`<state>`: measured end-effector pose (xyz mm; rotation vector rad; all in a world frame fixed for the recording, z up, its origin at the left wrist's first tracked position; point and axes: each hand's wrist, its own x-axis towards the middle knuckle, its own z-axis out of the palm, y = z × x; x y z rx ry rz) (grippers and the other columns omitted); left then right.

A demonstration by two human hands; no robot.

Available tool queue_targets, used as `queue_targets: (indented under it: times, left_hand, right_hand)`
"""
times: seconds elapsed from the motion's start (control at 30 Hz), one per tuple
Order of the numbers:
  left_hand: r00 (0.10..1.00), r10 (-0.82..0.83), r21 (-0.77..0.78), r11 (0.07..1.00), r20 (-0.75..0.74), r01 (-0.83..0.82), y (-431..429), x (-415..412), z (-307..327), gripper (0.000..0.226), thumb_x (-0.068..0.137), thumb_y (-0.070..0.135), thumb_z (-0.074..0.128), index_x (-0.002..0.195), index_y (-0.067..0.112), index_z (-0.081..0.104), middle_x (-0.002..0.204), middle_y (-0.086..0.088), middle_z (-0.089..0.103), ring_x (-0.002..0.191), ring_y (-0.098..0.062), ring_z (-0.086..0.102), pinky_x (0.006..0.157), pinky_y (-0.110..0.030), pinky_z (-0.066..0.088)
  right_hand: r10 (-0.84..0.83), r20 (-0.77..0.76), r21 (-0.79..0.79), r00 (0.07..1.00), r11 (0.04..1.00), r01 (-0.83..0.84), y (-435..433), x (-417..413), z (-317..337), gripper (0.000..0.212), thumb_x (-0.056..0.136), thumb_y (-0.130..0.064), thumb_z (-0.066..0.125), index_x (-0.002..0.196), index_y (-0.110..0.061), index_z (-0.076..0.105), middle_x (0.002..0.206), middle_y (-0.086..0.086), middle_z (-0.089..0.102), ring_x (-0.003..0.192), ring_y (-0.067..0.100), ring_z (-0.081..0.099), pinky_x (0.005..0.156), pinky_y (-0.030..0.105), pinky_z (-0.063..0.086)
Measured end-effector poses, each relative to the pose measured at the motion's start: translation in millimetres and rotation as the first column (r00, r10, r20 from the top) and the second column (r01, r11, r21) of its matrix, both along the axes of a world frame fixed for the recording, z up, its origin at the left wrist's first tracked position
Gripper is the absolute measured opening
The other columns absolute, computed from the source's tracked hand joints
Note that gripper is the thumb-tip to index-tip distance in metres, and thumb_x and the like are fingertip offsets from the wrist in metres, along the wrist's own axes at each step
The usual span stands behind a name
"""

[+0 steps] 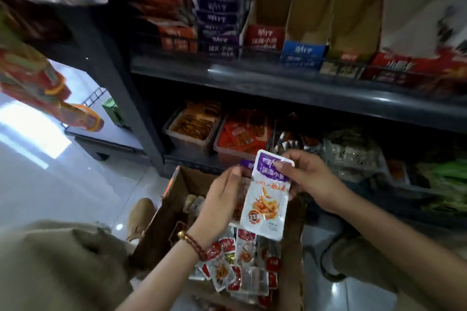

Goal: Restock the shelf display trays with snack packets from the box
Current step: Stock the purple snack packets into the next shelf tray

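2 dark shelves (pixel 290 81) carried display trays (pixel 219 44) behind the open cardboard box (pixel 161 230) on glossy floor tiles (pixel 63 184); over the box the right hand (pixel 310 179) pinched a purple-topped packet (pixel 265 199) by its top, the left hand (pixel 219 202) clasping a stack (pixel 246 164) behind it.

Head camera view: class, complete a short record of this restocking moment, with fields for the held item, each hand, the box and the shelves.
held item: purple-topped packet, upright above the box
right hand: pinches the packet's top edge
left hand: at the packet's left edge; grip hidden
box: open cardboard box below the hands, holding loose red-topped packets
upper shelf: purple display tray stocked; cardboard trays to its right look empty
lower shelf: clear tubs of snacks
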<state>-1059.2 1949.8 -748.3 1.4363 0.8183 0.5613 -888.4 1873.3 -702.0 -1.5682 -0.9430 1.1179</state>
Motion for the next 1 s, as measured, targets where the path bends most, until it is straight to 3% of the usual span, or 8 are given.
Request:
queue_targets:
  times: [0.07,0.17,0.37,0.47,0.6,0.7,0.83,1.0]
  left_hand:
    - [0.997,-0.048,-0.052,0.997,0.059,0.051,-3,5,10,0.036,0.091,0.04,0.045,0.105,0.01,0.057,0.092,-0.002,0.072,0.086,-0.016,0.069,0.073,-0.027,0.054]
    - [0.996,-0.092,0.089,0.992,-0.001,0.091,-6,13,18,0.024,0.088,0.027,0.063,0.109,0.023,0.052,0.097,0.008,0.069,0.086,-0.002,0.066,0.071,-0.017,0.051]
    - [0.996,-0.067,0.223,0.974,0.066,0.051,-4,17,25,0.061,0.09,0.008,0.062,0.138,0.027,0.029,0.122,0.009,0.054,0.104,0.001,0.06,0.079,-0.016,0.05]
    - [0.995,-0.068,0.287,0.957,0.068,0.046,-3,17,32,0.061,0.091,0.014,0.062,0.135,0.036,0.027,0.122,0.016,0.052,0.108,0.003,0.057,0.081,-0.012,0.047]
    - [0.998,-0.004,0.427,0.904,0.058,-0.021,6,10,39,0.044,0.089,0.025,0.064,0.122,0.041,0.04,0.114,0.018,0.057,0.102,0.004,0.059,0.076,-0.012,0.049]
    - [0.999,0.043,0.529,0.847,0.031,-0.053,14,4,39,0.046,0.088,0.034,0.062,0.126,0.047,0.038,0.121,0.017,0.055,0.106,0.003,0.057,0.081,-0.013,0.049]
    - [0.996,0.037,0.575,0.815,0.075,-0.074,34,5,55,0.042,0.088,0.048,0.06,0.119,0.063,0.036,0.117,0.022,0.058,0.104,0.0,0.06,0.082,-0.021,0.053]
    - [0.995,0.098,0.781,0.619,0.029,-0.084,81,19,87,0.049,0.088,0.061,0.042,0.132,0.043,0.034,0.126,0.017,0.049,0.104,0.002,0.055,0.078,-0.014,0.049]
  right_hand:
    - [-0.028,0.022,0.034,0.999,0.999,0.027,4,0,1,0.011,0.089,-0.013,0.06,0.08,-0.009,0.055,0.072,0.001,0.07,0.065,0.014,0.069,0.044,0.024,0.052]
    - [-0.065,0.006,0.077,0.998,0.995,0.065,9,-3,-1,0.009,0.088,-0.01,0.062,0.083,-0.006,0.055,0.076,0.005,0.069,0.061,0.014,0.067,0.043,0.024,0.052]
    - [-0.109,-0.087,0.014,0.99,0.994,0.111,12,-5,1,0.033,0.085,-0.025,0.066,0.113,-0.018,0.05,0.104,0.005,0.066,0.072,0.012,0.067,0.05,0.024,0.05]
    - [0.08,0.009,0.024,0.997,0.996,-0.081,9,-8,2,0.035,0.085,-0.033,0.064,0.116,-0.021,0.056,0.094,-0.001,0.068,0.071,0.014,0.058,0.051,0.02,0.042]
    - [0.054,0.054,0.151,0.997,0.987,-0.062,10,-17,8,0.038,0.081,-0.036,0.06,0.116,-0.022,0.053,0.088,-0.009,0.068,0.065,0.002,0.06,0.049,0.016,0.042]
    - [0.062,0.117,0.207,0.991,0.975,-0.086,18,-20,13,0.031,0.083,-0.033,0.06,0.112,-0.023,0.053,0.087,-0.008,0.069,0.057,0.011,0.058,0.043,0.019,0.042]
    - [0.064,-0.002,0.215,0.998,0.975,-0.062,37,-17,37,0.031,0.08,-0.024,0.067,0.11,-0.022,0.058,0.094,-0.001,0.072,0.076,0.019,0.068,0.047,0.021,0.047]
    - [0.064,0.21,0.295,0.976,0.947,-0.126,70,4,90,0.02,0.082,-0.015,0.069,0.101,-0.019,0.065,0.093,-0.001,0.073,0.084,0.011,0.07,0.065,0.022,0.057]
